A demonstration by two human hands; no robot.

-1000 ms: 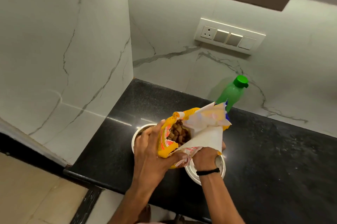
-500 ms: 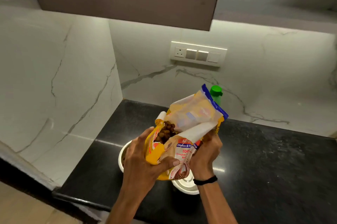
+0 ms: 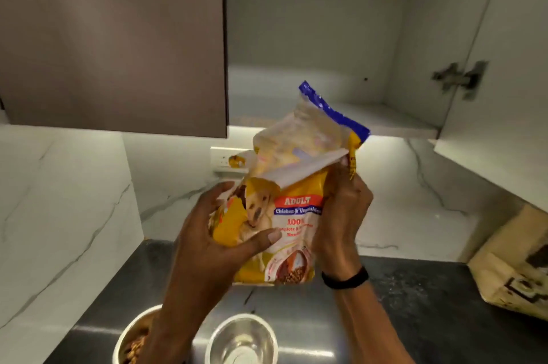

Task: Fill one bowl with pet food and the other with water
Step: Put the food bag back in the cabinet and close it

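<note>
So both hands are on the pet food bag (image 3: 292, 215) here, held up in the air above the black countertop (image 3: 430, 298) and roughly upright. The left hand (image 3: 207, 248) grips the bag's left side with the thumb laid across the printed front, and the right hand (image 3: 341, 215), the one with the black wristband (image 3: 345, 278), is wrapped around the right edge just under the fold. The top of the bag is folded over, with the blue strip sticking up toward the open cabinet (image 3: 326, 37) behind it. Down at the bottom of the view, two steel bowls sit side by side on the counter. The left bowl (image 3: 124, 337) has brown kibble (image 3: 135, 347) in it and is partly hidden by the left forearm. The right bowl (image 3: 237, 318) looks shiny inside, and I honestly can't tell if there's water in it or nothing. Off to the right there's a brown paper bag (image 3: 516, 268) leaning near the marble wall (image 3: 59, 200), well apart from the bowls. A closed brown cabinet door (image 3: 112, 37) fills the upper left, and a white switch plate (image 3: 221, 159) peeks out behind the food bag.
</note>
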